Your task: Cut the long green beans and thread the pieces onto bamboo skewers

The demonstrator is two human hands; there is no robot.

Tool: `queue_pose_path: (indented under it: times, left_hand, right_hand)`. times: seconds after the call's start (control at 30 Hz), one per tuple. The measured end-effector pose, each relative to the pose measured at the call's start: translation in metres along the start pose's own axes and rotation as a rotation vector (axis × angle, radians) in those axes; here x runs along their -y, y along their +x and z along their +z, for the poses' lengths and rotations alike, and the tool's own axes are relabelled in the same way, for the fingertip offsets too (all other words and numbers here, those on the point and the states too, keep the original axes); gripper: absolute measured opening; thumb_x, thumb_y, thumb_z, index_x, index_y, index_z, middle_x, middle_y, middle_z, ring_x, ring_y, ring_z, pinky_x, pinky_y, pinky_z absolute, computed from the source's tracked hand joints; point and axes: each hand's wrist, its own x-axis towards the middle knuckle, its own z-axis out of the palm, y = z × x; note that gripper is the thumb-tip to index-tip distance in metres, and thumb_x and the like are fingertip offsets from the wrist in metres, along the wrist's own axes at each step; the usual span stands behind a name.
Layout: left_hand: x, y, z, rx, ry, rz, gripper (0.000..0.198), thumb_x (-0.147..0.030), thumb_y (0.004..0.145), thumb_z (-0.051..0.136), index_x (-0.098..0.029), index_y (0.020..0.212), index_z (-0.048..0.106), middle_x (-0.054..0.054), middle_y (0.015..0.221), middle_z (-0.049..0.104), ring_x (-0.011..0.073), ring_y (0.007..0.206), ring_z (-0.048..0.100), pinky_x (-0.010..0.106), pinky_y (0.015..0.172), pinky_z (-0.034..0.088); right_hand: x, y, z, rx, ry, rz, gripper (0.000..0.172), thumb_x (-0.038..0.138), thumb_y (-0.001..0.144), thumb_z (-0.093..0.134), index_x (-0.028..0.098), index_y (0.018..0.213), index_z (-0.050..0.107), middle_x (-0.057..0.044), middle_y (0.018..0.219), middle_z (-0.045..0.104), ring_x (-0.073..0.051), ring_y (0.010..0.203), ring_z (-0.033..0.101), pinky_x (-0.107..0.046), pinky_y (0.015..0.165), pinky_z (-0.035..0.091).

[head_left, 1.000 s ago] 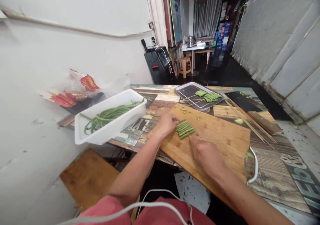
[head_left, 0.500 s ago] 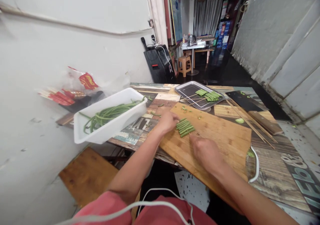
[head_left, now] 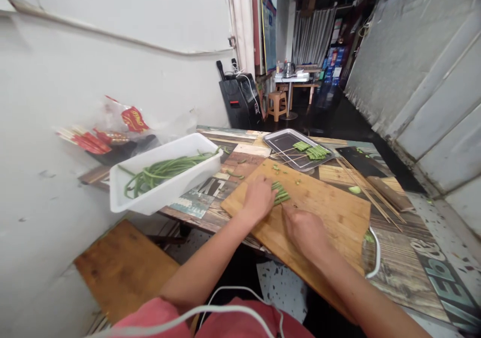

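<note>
A row of cut long bean pieces lies side by side on the wooden cutting board. My left hand is closed over the left part of the row, its fingers bent down on the pieces and covering some of them. Close to the right end of the row, my right hand is closed in a pinch. A thin bamboo skewer seems to be in it, mostly hidden by the fingers. Beyond the board, a metal tray holds skewered bean pieces with their sticks pointing left.
Whole long beans lie in a white plastic tub at the left. Loose bamboo skewers and a cleaver rest right of the board. Packaged sticks stand against the wall. A white cable hangs before me.
My left hand has moved from the far left edge of the bean row onto it, now covering more of the pieces. My right hand stays near the right end. The view has shifted slightly.
</note>
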Motion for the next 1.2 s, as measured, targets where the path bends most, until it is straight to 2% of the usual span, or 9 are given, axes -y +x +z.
queue_pose_path:
  times: [0.17,0.3,0.5,0.97,1.2]
  left_hand:
    - [-0.005,-0.009,0.016,-0.048,-0.051,-0.012,0.017,-0.023,0.086,0.052,-0.013,0.095,0.062,0.012,0.097,0.058,0.0239,0.097,0.052,0.037,0.09,0.042]
    - [-0.002,-0.011,0.02,-0.135,-0.086,-0.034,0.022,-0.025,0.085,0.053,-0.012,0.102,0.058,0.014,0.105,0.057,0.0256,0.103,0.049,0.039,0.092,0.041]
    - [0.001,-0.011,0.021,-0.107,-0.152,-0.053,0.02,-0.026,0.085,0.052,-0.013,0.097,0.062,0.012,0.097,0.059,0.0242,0.099,0.051,0.038,0.09,0.042]
    - [0.01,-0.005,0.018,-0.099,-0.209,0.031,0.015,-0.024,0.082,0.057,-0.015,0.088,0.068,0.009,0.089,0.064,0.0211,0.089,0.057,0.034,0.085,0.046]
    - [0.015,0.0,0.021,-0.106,-0.261,0.021,0.013,-0.023,0.08,0.059,-0.016,0.085,0.069,0.008,0.088,0.066,0.0202,0.087,0.059,0.032,0.083,0.047]
  right_hand:
    - [0.002,-0.012,-0.001,-0.019,-0.098,0.005,0.04,0.008,0.087,0.036,0.011,0.124,0.051,-0.01,0.078,0.069,-0.021,0.066,0.067,-0.027,0.053,0.043]
    - [-0.002,-0.02,0.003,-0.019,-0.182,-0.017,0.039,0.005,0.082,0.041,0.011,0.119,0.055,-0.01,0.076,0.068,-0.022,0.063,0.067,-0.026,0.049,0.043]
    - [-0.004,-0.016,0.002,0.011,-0.19,-0.059,0.04,0.006,0.083,0.042,0.01,0.121,0.055,-0.01,0.073,0.068,-0.021,0.062,0.067,-0.026,0.049,0.044]
    - [-0.006,-0.009,0.001,0.089,-0.131,-0.094,0.045,0.005,0.084,0.04,0.008,0.127,0.05,-0.01,0.078,0.07,-0.024,0.067,0.067,-0.029,0.054,0.046]
    - [-0.008,-0.005,0.001,0.084,-0.123,-0.115,0.038,0.007,0.085,0.038,0.008,0.12,0.052,-0.012,0.083,0.07,-0.023,0.072,0.067,-0.028,0.058,0.046]
